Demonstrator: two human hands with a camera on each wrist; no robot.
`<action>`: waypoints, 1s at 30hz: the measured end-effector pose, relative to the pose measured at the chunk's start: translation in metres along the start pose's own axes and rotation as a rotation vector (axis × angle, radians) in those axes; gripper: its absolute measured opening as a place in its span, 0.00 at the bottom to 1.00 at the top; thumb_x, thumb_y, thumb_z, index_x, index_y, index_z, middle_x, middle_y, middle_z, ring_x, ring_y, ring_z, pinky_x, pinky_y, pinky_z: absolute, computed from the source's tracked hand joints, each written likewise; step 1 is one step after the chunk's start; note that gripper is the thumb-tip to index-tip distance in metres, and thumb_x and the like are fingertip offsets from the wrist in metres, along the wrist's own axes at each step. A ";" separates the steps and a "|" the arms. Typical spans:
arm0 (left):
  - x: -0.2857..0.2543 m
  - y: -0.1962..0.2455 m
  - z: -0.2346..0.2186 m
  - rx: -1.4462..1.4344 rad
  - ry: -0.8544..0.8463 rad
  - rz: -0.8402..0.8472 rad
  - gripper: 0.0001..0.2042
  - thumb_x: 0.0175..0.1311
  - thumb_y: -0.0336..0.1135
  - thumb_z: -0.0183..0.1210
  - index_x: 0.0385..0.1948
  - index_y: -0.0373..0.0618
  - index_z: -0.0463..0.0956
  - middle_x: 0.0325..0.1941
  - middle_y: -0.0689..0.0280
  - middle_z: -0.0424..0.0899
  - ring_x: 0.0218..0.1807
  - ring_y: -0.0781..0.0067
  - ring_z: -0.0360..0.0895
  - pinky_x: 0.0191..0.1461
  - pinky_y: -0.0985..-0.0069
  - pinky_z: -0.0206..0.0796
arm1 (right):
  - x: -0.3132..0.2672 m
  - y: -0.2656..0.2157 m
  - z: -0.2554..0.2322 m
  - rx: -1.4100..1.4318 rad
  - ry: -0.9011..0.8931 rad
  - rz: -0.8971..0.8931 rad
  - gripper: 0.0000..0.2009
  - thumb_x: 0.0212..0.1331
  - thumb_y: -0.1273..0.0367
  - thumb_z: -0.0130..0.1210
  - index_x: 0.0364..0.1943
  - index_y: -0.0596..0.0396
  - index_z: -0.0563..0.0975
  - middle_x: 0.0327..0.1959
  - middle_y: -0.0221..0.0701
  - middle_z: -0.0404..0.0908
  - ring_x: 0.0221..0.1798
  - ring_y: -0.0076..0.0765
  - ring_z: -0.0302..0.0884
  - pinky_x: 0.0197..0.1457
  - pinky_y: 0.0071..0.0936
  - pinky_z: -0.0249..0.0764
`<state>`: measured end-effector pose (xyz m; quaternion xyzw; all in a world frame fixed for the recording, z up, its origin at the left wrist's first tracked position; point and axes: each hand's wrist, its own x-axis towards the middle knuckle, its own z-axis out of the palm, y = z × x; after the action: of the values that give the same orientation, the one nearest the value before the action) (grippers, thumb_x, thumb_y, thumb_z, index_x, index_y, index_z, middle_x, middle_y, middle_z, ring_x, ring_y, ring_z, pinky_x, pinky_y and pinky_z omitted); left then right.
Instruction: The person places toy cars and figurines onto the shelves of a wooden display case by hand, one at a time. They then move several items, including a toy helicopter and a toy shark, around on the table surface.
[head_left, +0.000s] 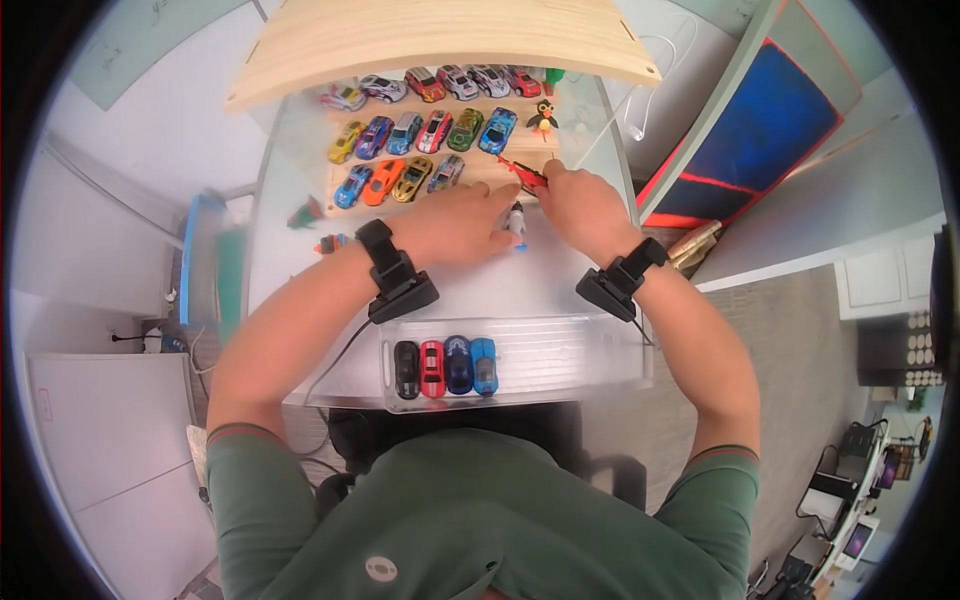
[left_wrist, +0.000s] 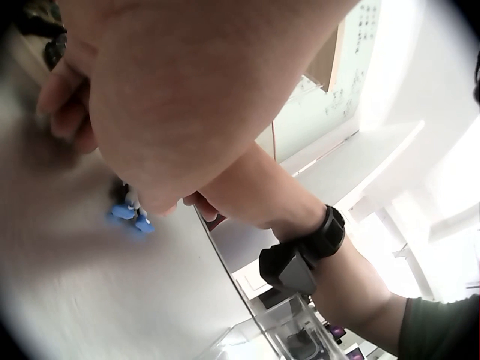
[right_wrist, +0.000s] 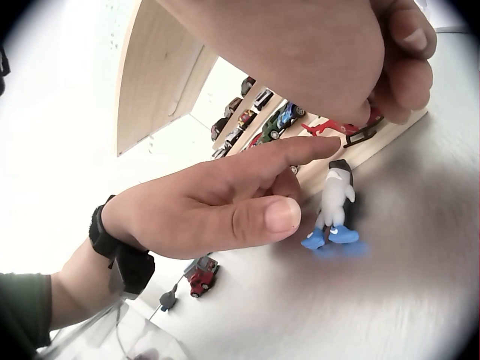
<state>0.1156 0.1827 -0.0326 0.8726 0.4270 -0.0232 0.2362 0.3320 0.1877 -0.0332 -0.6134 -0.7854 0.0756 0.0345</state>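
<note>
At the right end of the shelf's lowest step, my right hand (head_left: 592, 215) pinches a red toy helicopter (right_wrist: 358, 129) with dark skids and a thin tail. My left hand (head_left: 450, 225) is beside it, index finger stretched toward the helicopter's tail, thumb extended, holding nothing. Between the hands, a small white figure (right_wrist: 335, 191) with a black head and blue feet stands on the table. Only its blue feet (left_wrist: 133, 216) show clearly in the left wrist view, where my left hand (left_wrist: 180, 90) hides most of the work.
Several toy cars (head_left: 435, 130) stand in rows on the stepped wooden shelf (head_left: 548, 165), with a bird figure (head_left: 542, 118) at the right. A clear tray (head_left: 570, 365) with several cars lies at the table's near edge. Small toys (head_left: 330, 243) sit left of my left hand.
</note>
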 end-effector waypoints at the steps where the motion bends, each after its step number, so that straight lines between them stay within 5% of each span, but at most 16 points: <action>1: -0.001 0.002 -0.001 0.006 -0.012 -0.012 0.37 0.78 0.57 0.56 0.81 0.47 0.58 0.61 0.47 0.82 0.64 0.43 0.80 0.66 0.51 0.73 | 0.000 0.000 0.001 0.001 -0.001 0.001 0.12 0.74 0.63 0.55 0.45 0.60 0.77 0.31 0.50 0.87 0.38 0.63 0.87 0.43 0.57 0.82; 19: -0.002 0.006 -0.002 -0.007 -0.017 -0.013 0.37 0.77 0.56 0.57 0.80 0.46 0.59 0.58 0.48 0.85 0.61 0.45 0.83 0.63 0.53 0.75 | -0.037 0.011 -0.035 0.065 0.013 -0.068 0.12 0.72 0.68 0.55 0.53 0.58 0.77 0.32 0.52 0.87 0.41 0.62 0.88 0.45 0.56 0.83; 30: 0.001 0.011 -0.004 0.009 -0.033 -0.056 0.37 0.77 0.58 0.57 0.79 0.45 0.60 0.59 0.47 0.85 0.61 0.44 0.84 0.62 0.52 0.75 | -0.033 0.029 -0.026 0.196 -0.220 -0.126 0.20 0.70 0.66 0.57 0.62 0.57 0.80 0.41 0.56 0.88 0.47 0.65 0.86 0.56 0.56 0.80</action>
<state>0.1236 0.1798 -0.0251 0.8607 0.4473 -0.0460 0.2387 0.3714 0.1643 -0.0110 -0.5447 -0.8102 0.2160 0.0126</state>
